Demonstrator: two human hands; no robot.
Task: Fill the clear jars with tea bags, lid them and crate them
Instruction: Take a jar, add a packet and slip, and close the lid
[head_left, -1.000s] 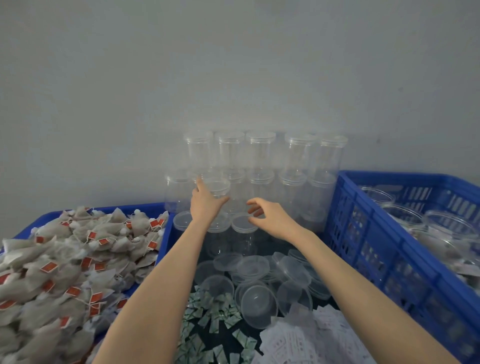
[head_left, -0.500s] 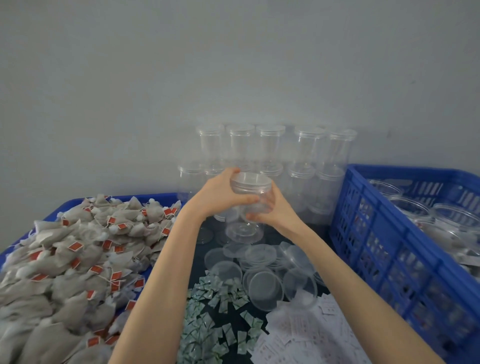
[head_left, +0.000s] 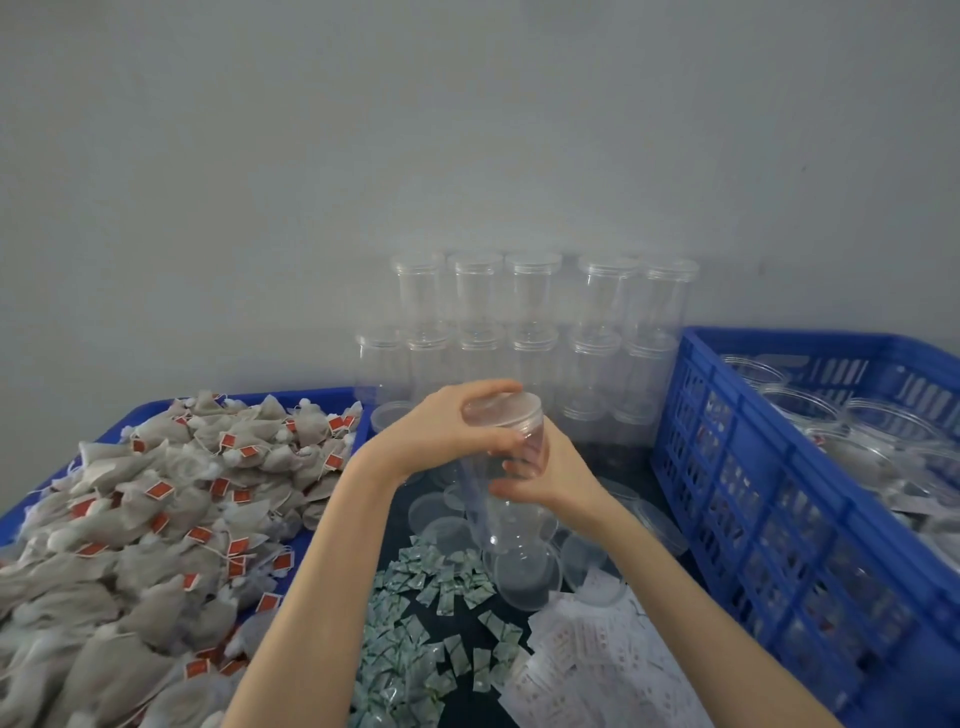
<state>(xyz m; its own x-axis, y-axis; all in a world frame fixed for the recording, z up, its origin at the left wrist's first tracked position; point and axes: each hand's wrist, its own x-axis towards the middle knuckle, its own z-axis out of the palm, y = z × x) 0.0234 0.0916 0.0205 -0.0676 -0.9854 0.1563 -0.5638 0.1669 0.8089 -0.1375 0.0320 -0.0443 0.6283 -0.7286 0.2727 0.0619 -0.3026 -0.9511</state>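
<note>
We hold a clear jar (head_left: 498, 467) raised above loose lids (head_left: 527, 577): our left hand (head_left: 447, 431) has its fingers clamped round its lid (head_left: 506, 408), our right hand (head_left: 545, 473) grips the body. Tea bags (head_left: 156, 499) lie left, the blue crate (head_left: 779, 493) right.

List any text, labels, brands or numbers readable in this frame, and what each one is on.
No text is readable.
Red tags on the tea bags: print, if any, too small to read.
Green-and-white sachets: patterned, blurred.
White paper slips: small reddish marks, illegible.
Jar held in both hands, and the blue crate: no label visible.
</note>
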